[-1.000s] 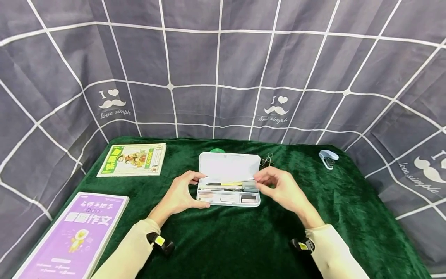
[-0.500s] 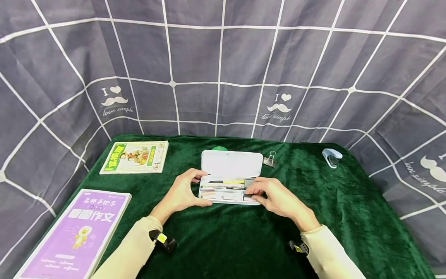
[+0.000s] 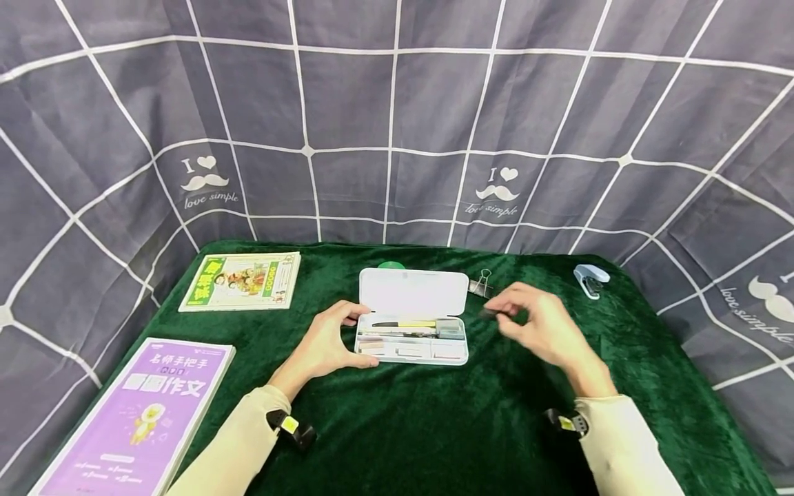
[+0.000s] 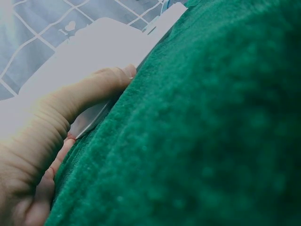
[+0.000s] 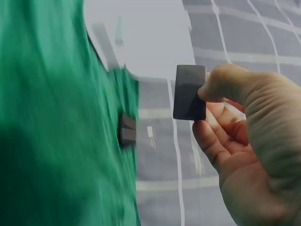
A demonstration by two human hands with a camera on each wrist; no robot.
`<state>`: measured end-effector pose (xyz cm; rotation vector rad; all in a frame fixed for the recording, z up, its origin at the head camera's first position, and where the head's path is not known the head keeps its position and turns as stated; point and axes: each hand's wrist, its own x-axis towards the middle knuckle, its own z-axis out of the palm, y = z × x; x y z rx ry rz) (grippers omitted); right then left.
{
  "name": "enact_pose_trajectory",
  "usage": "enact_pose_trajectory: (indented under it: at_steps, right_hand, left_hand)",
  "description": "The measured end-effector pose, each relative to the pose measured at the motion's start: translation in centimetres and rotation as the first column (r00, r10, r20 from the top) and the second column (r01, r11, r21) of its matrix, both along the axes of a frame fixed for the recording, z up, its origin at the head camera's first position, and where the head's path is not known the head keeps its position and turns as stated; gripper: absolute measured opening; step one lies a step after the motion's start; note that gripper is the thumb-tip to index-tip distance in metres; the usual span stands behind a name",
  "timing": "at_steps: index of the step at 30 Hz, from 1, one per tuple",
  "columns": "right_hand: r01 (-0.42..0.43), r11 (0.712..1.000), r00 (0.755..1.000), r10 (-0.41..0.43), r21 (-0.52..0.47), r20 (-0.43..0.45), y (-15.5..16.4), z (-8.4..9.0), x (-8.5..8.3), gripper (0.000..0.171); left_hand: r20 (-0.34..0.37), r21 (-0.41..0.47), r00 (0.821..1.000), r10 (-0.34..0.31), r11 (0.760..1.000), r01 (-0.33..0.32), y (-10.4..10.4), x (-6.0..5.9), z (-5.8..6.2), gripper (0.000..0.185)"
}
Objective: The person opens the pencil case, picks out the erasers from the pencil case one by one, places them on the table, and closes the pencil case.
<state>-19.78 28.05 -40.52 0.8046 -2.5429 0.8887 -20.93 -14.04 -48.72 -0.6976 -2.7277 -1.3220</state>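
Observation:
A white pencil case (image 3: 412,318) lies open on the green cloth, lid up, with a pen and several small items in its tray. My left hand (image 3: 327,344) grips the case's left end, thumb along its edge (image 4: 101,84). My right hand (image 3: 538,324) is raised to the right of the case and pinches a small dark flat block (image 5: 189,92) between thumb and fingers; in the head view the block (image 3: 490,314) shows as a dark speck at the fingertips.
A black binder clip (image 3: 480,283) lies behind the case's right corner, a pale blue stapler (image 3: 589,279) far right. A green-covered booklet (image 3: 243,280) sits back left, a purple book (image 3: 138,413) at the front left. Grey checked cloth hangs behind the table.
My right hand reached into the right end of the case's tray, then lifted up and to the right with the dark block pinched. The left hand stayed on the case.

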Motion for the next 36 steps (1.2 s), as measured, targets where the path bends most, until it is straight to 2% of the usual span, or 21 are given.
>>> enact_pose_trajectory:
  at_steps: [4, 9, 13, 17, 21, 25, 29, 32, 34, 36]
  right_hand:
    - [0.105, 0.994, 0.994, -0.105, -0.004, -0.026, 3.9, -0.4, -0.6, 0.038]
    - [0.189, 0.981, 0.982, -0.189, 0.042, -0.004, 7.4, -2.4, -1.1, 0.034]
    - [0.192, 0.978, 0.971, -0.201, 0.083, 0.131, 8.7, -3.6, -1.1, 0.031]
    - [0.167, 0.977, 0.941, -0.199, 0.135, 0.275, 9.2, -3.3, -0.9, 0.029]
    - [0.152, 0.975, 0.93, -0.196, 0.16, 0.31, 9.2, -2.9, -0.8, 0.028]
    - [0.167, 0.978, 0.939, -0.196, 0.126, 0.283, 8.5, -2.1, -0.5, 0.026]
    - [0.142, 0.99, 0.966, -0.136, -0.011, 0.22, 6.2, -0.9, -0.2, 0.028]
    - [0.047, 0.989, 0.981, -0.02, -0.137, 0.194, 3.5, -0.4, -0.1, 0.03]
    - [-0.037, 0.979, 0.978, 0.076, -0.198, 0.194, 1.6, -0.3, -0.1, 0.032]
    - [-0.113, 0.966, 0.965, 0.162, -0.231, 0.208, -0.3, -0.4, 0.1, 0.033]
  left_hand:
    - [0.008, -0.002, 1.0, 0.004, 1.0, -0.004, 0.0, 0.0, 0.1, 0.09]
    - [0.01, 0.0, 1.0, 0.009, 1.0, -0.009, 0.0, 0.1, 0.1, 0.09]
    - [0.014, 0.002, 1.0, 0.006, 1.0, -0.006, 0.0, 0.1, 0.0, 0.09]
    - [0.017, 0.005, 1.0, 0.005, 1.0, -0.005, 0.1, 0.1, 0.1, 0.09]
    - [0.014, 0.003, 1.0, 0.004, 1.0, -0.004, 0.0, 0.1, 0.1, 0.09]
    - [0.018, -0.002, 1.0, 0.0, 1.0, 0.0, 0.1, 0.2, 0.0, 0.089]
    - [0.02, 0.003, 1.0, 0.003, 1.0, -0.003, 0.0, 0.2, 0.1, 0.089]
    - [0.024, 0.006, 1.0, 0.006, 1.0, -0.007, 0.0, 0.2, 0.1, 0.089]
    - [0.026, 0.006, 1.0, 0.009, 1.0, -0.009, 0.0, 0.2, 0.1, 0.089]
    - [0.026, 0.006, 1.0, 0.008, 1.0, -0.009, 0.1, 0.1, 0.1, 0.089]
